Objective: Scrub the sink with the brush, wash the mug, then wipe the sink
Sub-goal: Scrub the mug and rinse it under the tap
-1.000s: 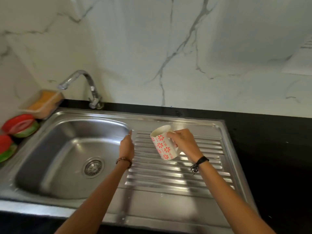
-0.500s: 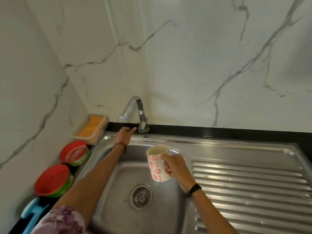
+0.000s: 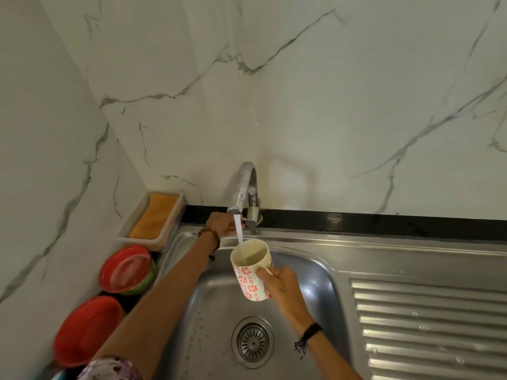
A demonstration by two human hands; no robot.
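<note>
Water is now running from the tap (image 3: 245, 192) – the left hand (image 3: 221, 224) is at its base, grip unclear, the right hand (image 3: 282, 288) gripping the mug (image 3: 248, 272) under the stream – best keeping it centred

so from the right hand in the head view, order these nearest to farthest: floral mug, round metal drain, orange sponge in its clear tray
1. Floral white mug: gripped in the right hand, under the tap.
2. Round metal drain: just below the hand, on the steel basin floor.
3. Orange sponge in its clear tray: far left, in the back corner by the wall.
</note>
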